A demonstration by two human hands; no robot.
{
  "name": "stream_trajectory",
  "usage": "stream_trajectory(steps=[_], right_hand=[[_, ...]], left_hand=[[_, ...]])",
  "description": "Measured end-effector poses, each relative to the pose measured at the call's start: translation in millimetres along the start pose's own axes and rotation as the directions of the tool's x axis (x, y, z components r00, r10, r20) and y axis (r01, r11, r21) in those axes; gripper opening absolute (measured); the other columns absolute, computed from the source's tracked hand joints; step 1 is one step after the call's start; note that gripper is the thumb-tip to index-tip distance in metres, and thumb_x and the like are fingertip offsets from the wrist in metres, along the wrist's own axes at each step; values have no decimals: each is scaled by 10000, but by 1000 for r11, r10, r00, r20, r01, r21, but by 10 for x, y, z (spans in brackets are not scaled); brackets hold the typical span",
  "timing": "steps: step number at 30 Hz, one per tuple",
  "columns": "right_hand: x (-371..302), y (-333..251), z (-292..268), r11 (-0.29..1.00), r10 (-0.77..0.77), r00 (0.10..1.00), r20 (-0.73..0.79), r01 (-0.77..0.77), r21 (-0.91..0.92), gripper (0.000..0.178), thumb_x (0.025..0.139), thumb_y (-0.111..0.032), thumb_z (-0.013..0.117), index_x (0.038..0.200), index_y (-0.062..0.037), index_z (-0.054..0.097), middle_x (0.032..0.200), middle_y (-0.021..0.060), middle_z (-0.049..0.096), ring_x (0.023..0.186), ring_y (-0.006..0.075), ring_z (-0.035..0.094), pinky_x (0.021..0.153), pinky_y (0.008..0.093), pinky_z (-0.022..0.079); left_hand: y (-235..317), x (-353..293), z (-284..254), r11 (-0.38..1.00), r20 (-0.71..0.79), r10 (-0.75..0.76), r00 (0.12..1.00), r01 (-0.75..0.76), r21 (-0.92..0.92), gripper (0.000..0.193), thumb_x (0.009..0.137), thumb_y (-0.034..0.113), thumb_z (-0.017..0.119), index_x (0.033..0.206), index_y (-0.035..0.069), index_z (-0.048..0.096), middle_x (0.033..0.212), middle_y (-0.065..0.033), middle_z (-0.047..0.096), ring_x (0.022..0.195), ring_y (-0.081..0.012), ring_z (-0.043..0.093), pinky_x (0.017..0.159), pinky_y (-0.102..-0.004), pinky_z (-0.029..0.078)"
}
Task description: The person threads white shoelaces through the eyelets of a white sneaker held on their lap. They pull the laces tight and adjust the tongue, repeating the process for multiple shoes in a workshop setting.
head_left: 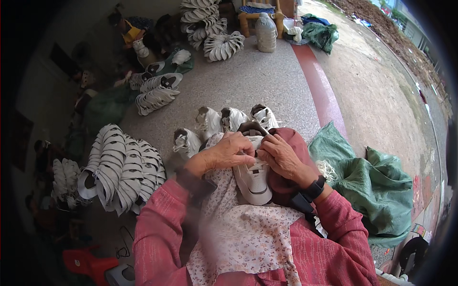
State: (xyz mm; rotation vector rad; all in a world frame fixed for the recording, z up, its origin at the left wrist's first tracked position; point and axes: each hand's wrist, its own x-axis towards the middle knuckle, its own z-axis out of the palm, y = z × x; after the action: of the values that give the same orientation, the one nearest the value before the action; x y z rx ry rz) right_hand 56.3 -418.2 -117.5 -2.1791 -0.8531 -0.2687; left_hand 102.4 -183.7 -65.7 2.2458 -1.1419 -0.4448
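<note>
A white sneaker [254,183] rests across my lap, toe toward me, its dark-lined collar [251,127] pointing away. My left hand [228,151] is closed at the left side of the lace opening, with the thumb stretched across the tongue. Opposite it, my right hand [282,155] pinches with thumb and forefinger at the upper eyelets. Whatever is between those fingertips is too small to make out. Beneath and right of the sneaker lies a dark red cloth bundle [292,143]. A floral apron [248,229] covers my lap.
Several white sneakers [208,121] stand just beyond my hands. Stacked shoe uppers [124,167] sit at left, with more at the back [223,46]. On the right are a green sack [367,186] and white laces [326,170]. Another person [131,33] sits far left.
</note>
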Motion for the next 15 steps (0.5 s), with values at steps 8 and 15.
stream_trajectory(steps=[8, 15], right_hand=[[15, 2, -19, 1000, -3, 1000, 25, 2, 25, 144, 954, -186, 579, 921, -51, 620, 940, 104, 506, 907, 285, 496, 840, 386, 425], [71, 1, -18, 996, -58, 997, 59, 62, -69, 171, 936, -219, 627, 916, -50, 621, 951, 102, 526, 914, 287, 512, 831, 386, 439]], left_hand=[[-20, 119, 7, 997, -20, 4, 1000, -2, 75, 193, 814, 242, 765, 872, 98, 650, 836, -24, 608, 852, -221, 569, 886, -365, 420], [56, 53, -189, 825, -430, 244, 869, 47, 563, 181, 797, 192, 769, 859, 83, 639, 824, -62, 590, 849, -265, 585, 762, -391, 468]])
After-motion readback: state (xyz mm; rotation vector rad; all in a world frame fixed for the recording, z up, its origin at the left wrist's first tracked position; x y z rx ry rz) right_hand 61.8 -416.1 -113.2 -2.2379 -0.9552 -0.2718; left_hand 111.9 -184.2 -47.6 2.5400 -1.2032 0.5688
